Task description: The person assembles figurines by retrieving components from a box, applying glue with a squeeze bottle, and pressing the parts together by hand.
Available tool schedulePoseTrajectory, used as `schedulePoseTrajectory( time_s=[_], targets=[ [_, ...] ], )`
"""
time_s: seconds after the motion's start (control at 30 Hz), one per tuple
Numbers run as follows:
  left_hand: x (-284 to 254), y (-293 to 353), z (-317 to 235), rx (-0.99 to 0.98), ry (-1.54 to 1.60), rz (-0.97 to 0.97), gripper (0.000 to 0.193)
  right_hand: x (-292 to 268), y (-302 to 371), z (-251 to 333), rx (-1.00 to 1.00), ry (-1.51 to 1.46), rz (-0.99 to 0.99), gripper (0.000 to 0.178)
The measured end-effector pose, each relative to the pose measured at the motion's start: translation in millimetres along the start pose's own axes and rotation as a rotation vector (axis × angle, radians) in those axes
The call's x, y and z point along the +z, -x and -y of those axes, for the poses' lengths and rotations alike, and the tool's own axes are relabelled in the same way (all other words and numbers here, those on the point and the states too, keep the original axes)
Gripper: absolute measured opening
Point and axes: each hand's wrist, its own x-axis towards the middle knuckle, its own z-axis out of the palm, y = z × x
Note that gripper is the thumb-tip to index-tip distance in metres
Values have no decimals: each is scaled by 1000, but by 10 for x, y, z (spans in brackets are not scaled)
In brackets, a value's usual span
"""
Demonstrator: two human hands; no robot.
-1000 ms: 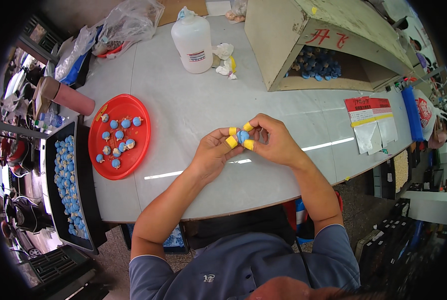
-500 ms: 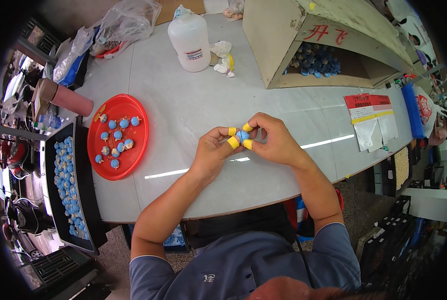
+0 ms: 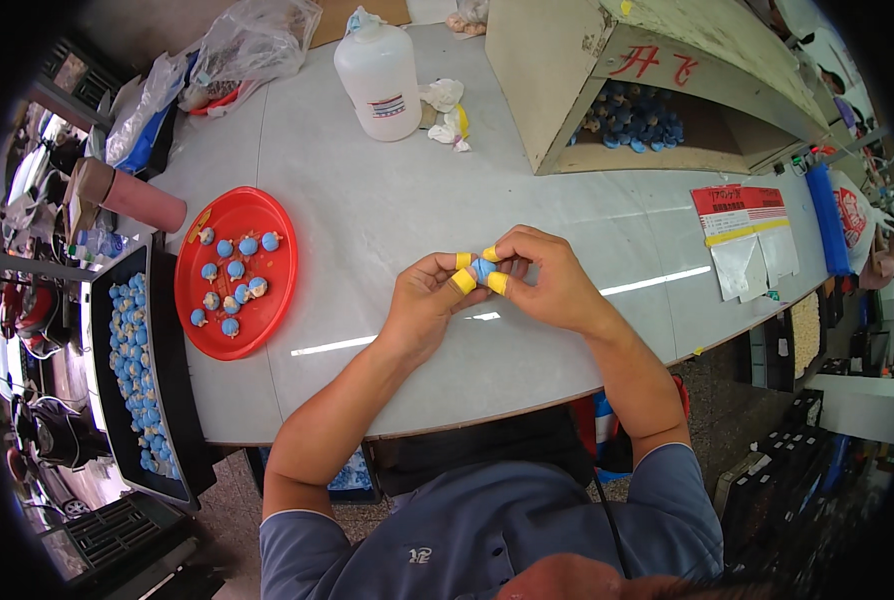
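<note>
Between my two hands, above the middle of the table, is a small round blue piece (image 3: 483,270). My left hand (image 3: 425,300) pinches it from the left with thumb and forefinger. From the right, my right hand (image 3: 547,280) grips it the same way. Yellow tape wraps the thumb and forefinger tips of both hands. The fingers partly cover the piece, so its finer shape is hidden. To the left, a red round tray (image 3: 267,330) holds several similar blue balls with pale parts (image 3: 236,270).
A black bin (image 3: 182,400) full of blue pieces stands at the left edge. At the back are a white plastic bottle (image 3: 379,85), crumpled paper (image 3: 443,95) and a pink cylinder (image 3: 147,200). A box-like shelf (image 3: 557,90) with blue pieces inside and a red-white packet (image 3: 742,225) are right.
Both hands keep their pinch on the blue piece. The fingers of my right hand have shifted slightly around it; the tray and bin are unchanged.
</note>
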Motion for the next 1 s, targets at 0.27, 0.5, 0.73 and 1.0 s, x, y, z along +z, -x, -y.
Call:
schedulePoseTrajectory(
  time_s=[0.27,0.5,0.73,1.0],
  targets=[
    [36,9,0,13,8,-28,20,28,12,-36,75,-106,2,22],
    [-16,-13,48,28,-18,7,17,34,19,-8,82,-52,-11,20],
    [31,9,-59,-90,32,-42,23,110,0,-97,239,-196,13,12],
    [140,53,-227,-278,-15,-42,31,189,31,-116,384,-183,-12,15]
  ],
)
